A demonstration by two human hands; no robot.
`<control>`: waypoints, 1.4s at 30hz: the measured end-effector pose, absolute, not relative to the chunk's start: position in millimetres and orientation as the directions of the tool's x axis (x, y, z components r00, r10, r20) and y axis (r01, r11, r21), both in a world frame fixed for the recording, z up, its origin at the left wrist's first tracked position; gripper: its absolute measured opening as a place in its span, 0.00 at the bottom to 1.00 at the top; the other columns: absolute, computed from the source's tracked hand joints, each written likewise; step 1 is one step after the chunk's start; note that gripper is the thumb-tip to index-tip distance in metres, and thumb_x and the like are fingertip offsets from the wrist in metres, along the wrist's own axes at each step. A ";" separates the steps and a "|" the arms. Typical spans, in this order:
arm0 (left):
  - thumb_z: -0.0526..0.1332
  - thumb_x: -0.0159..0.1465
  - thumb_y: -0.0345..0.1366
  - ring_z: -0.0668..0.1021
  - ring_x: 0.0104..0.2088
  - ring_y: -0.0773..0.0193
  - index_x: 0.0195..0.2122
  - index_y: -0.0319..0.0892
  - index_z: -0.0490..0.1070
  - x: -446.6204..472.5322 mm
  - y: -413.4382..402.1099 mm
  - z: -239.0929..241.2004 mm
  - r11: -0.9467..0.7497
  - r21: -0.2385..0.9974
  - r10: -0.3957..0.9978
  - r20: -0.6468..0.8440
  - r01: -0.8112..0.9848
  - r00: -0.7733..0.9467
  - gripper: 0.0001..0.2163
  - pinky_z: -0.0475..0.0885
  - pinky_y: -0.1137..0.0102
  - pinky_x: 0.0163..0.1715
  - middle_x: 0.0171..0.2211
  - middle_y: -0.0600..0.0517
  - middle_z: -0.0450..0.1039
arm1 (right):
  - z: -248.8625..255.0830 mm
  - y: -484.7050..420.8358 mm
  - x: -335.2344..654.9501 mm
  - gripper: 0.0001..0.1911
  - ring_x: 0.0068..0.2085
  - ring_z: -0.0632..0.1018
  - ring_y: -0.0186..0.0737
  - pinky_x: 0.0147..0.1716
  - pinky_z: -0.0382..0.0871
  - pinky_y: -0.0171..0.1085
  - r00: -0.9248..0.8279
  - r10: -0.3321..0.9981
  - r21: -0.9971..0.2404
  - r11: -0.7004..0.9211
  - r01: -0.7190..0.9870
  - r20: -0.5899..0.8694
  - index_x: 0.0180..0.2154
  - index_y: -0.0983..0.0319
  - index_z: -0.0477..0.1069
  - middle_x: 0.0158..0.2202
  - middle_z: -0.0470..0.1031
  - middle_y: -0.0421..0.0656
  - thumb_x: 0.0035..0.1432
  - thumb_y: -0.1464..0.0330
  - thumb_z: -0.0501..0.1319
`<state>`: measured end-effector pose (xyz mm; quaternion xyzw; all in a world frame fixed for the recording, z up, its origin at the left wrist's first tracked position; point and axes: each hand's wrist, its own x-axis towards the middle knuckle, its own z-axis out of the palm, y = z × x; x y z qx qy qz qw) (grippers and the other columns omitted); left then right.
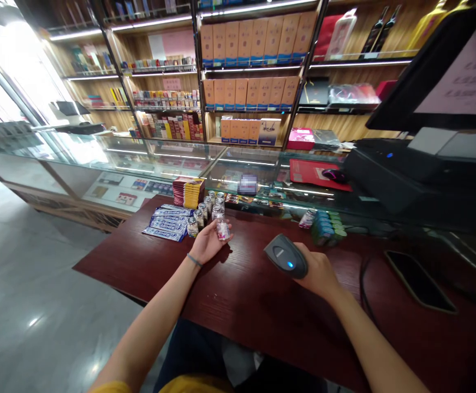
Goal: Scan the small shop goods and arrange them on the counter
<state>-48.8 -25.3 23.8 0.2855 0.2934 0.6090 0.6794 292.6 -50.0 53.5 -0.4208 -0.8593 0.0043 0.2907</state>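
Observation:
My left hand (209, 241) is closed around a small clear bottle (222, 228) with a pink and white label, just above the dark red table. My right hand (317, 270) grips a black barcode scanner (286, 255) with a lit blue light on top. The scanner's head points left, towards the bottle, with a gap between them. Right behind my left hand stand several similar small bottles (199, 217) in rows. Left of them lie blue and white stick packets (166, 222). A stack of red and yellow boxes (189, 192) sits behind these.
At the back right of the table (238, 295) are another small bottle (307, 218) and a group of green-topped containers (328, 226). A phone (420, 279) and a black cable (364, 289) lie to the right. A glass counter (156, 158) and a monitor (446, 76) stand beyond.

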 end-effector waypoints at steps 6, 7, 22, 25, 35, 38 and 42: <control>0.71 0.61 0.36 0.78 0.54 0.57 0.56 0.46 0.71 -35.5 -27.0 23.2 0.029 0.814 0.999 0.003 -0.580 0.055 0.23 0.75 0.54 0.57 0.57 0.46 0.75 | 53.4 -37.3 313.7 0.23 0.29 0.84 0.52 0.28 0.73 0.39 -0.251 0.767 -0.358 0.528 0.770 0.591 0.48 0.56 0.70 0.28 0.82 0.41 0.47 0.63 0.64; 0.72 0.60 0.36 0.79 0.52 0.58 0.57 0.46 0.70 -31.3 -26.1 22.4 0.026 0.832 0.999 -0.004 -0.554 0.040 0.25 0.76 0.56 0.55 0.56 0.46 0.76 | 54.5 -35.5 319.1 0.23 0.28 0.84 0.52 0.28 0.73 0.39 -0.209 0.767 -0.375 0.508 0.775 0.607 0.48 0.56 0.70 0.28 0.82 0.41 0.48 0.62 0.65; 0.72 0.55 0.33 0.80 0.52 0.53 0.52 0.43 0.74 127.7 39.7 13.3 -0.218 0.961 0.946 0.251 -0.168 0.207 0.22 0.72 0.55 0.57 0.52 0.44 0.79 | 58.2 -15.9 398.1 0.27 0.41 0.85 0.59 0.40 0.79 0.49 0.306 0.664 -0.623 0.311 0.718 0.683 0.50 0.63 0.72 0.36 0.84 0.54 0.50 0.56 0.67; 0.71 0.54 0.31 0.81 0.47 0.54 0.50 0.44 0.76 157.5 54.1 11.1 -0.262 0.959 0.939 0.279 -0.108 0.199 0.21 0.74 0.56 0.54 0.49 0.45 0.79 | 56.1 -13.7 403.0 0.27 0.39 0.86 0.58 0.39 0.80 0.48 0.327 0.663 -0.648 0.317 0.692 0.673 0.50 0.62 0.72 0.36 0.84 0.53 0.51 0.56 0.67; 0.70 0.55 0.29 0.79 0.43 0.56 0.47 0.45 0.76 209.8 81.4 -0.3 -0.317 0.948 0.928 0.319 -0.039 0.192 0.18 0.72 0.58 0.52 0.42 0.48 0.78 | 52.2 -14.0 407.1 0.25 0.44 0.85 0.58 0.41 0.80 0.48 0.348 0.644 -0.653 0.320 0.686 0.681 0.52 0.61 0.70 0.38 0.84 0.53 0.53 0.61 0.67; 0.71 0.53 0.29 0.77 0.43 0.56 0.47 0.44 0.76 214.8 88.1 -9.3 -0.356 0.934 0.926 0.350 0.021 0.144 0.19 0.71 0.58 0.52 0.43 0.48 0.76 | 52.5 -13.8 407.7 0.24 0.43 0.85 0.57 0.40 0.80 0.47 0.360 0.646 -0.668 0.322 0.671 0.673 0.52 0.60 0.71 0.39 0.85 0.52 0.53 0.61 0.66; 0.71 0.53 0.30 0.76 0.42 0.56 0.48 0.45 0.75 218.1 96.0 -16.8 -0.368 0.928 0.926 0.360 0.063 0.112 0.20 0.71 0.58 0.51 0.42 0.48 0.74 | 53.2 -14.3 407.9 0.26 0.44 0.85 0.58 0.41 0.80 0.47 0.361 0.662 -0.676 0.305 0.671 0.657 0.53 0.60 0.71 0.39 0.85 0.52 0.53 0.61 0.67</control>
